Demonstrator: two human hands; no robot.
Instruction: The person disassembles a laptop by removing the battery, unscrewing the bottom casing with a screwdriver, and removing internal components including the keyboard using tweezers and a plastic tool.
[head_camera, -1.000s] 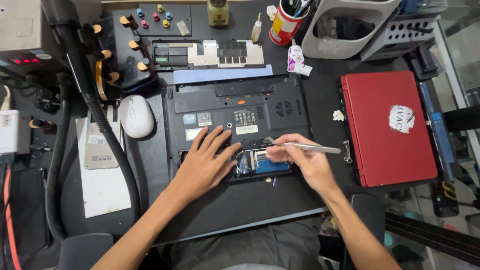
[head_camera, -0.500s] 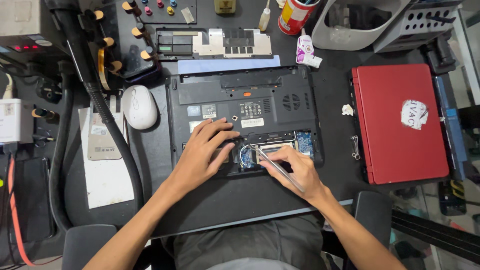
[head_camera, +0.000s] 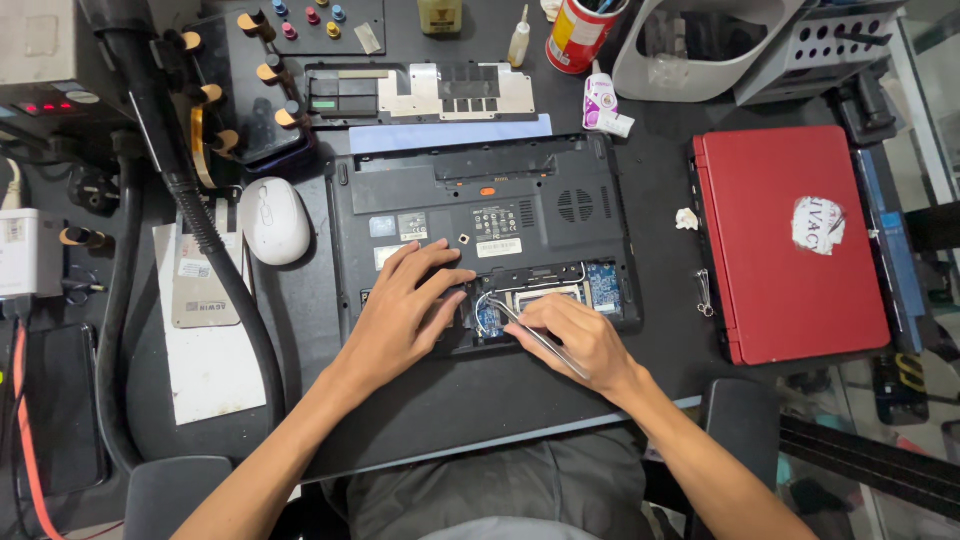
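Tweezers (head_camera: 540, 338) now lower, inside laptop (head_camera: 480, 215).

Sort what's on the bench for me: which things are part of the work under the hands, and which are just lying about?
In use:
- black laptop, underside up, bay open
- tweezers in right hand, tips in the bay
- left hand flat on the laptop

Lying about:
- red laptop, shut
- white mouse
- removed cover panel
- red can
- small glue bottle

white labels (head_camera: 498, 247) on laptop underside (head_camera: 440, 190)
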